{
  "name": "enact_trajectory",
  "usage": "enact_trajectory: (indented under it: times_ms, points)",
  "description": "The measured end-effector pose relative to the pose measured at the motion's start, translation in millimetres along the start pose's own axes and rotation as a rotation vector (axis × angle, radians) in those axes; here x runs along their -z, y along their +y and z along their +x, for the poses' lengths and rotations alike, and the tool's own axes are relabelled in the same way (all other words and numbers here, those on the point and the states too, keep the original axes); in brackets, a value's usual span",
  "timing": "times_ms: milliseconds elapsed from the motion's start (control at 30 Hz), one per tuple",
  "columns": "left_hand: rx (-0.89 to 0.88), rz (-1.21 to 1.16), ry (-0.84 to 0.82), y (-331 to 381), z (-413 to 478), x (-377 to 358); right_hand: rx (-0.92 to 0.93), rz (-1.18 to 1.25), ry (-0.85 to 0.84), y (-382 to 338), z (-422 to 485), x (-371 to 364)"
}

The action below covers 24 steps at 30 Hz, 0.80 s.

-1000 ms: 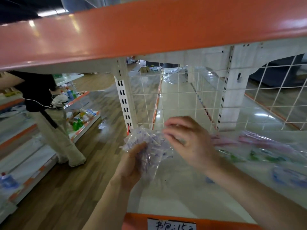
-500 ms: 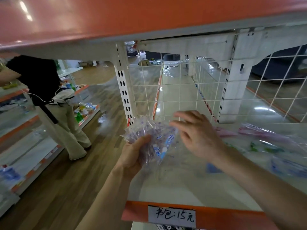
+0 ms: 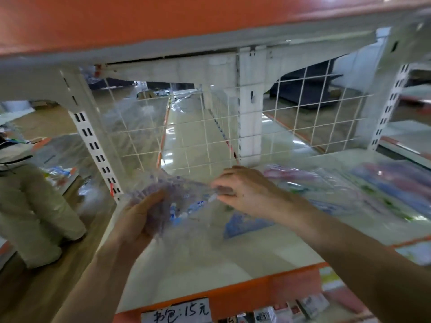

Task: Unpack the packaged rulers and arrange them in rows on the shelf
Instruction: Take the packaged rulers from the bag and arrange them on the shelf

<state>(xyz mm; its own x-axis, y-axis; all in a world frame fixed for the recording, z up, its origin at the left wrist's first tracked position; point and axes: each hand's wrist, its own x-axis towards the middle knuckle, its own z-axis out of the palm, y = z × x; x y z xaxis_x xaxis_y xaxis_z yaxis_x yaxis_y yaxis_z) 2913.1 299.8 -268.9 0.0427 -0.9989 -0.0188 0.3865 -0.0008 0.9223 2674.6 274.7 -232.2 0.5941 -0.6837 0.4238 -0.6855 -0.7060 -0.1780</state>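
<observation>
Right hand [image 3: 247, 194] closer now, fingers [image 3: 221, 184] on ruler pack [image 3: 184, 206] in left hand [image 3: 140, 220]

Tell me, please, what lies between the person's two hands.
In the head view, the clear plastic package spans that gap: the left hand grips its bunched end, the right hand pinches the other edge.

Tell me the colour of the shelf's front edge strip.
Orange front edge strip, carrying a white handwritten label; the head view shows it best.
</observation>
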Motion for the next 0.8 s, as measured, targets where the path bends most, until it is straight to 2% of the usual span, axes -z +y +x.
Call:
enact_trajectory:
  times_ms: [133, 267, 400, 633, 800]
  points:
    - [0.035, -0.063, -0.071, 4, 19, -22, -0.229, 0.093, -0.001, 31, -21, 34]
    - [0.125, -0.083, -0.056, -6, 30, -30, -0.406, 0.109, -0.007, 61, -49, 54]
    - [0.191, -0.117, -0.019, -23, 39, -27, -0.493, 0.085, -0.050, 78, -72, 62]
    - [0.141, -0.067, -0.081, -20, 35, -27, -0.572, -0.018, -0.064, 96, -110, 80]
    - [0.171, -0.071, -0.146, -26, 32, -43, -0.715, -0.076, -0.187, 103, -134, 94]
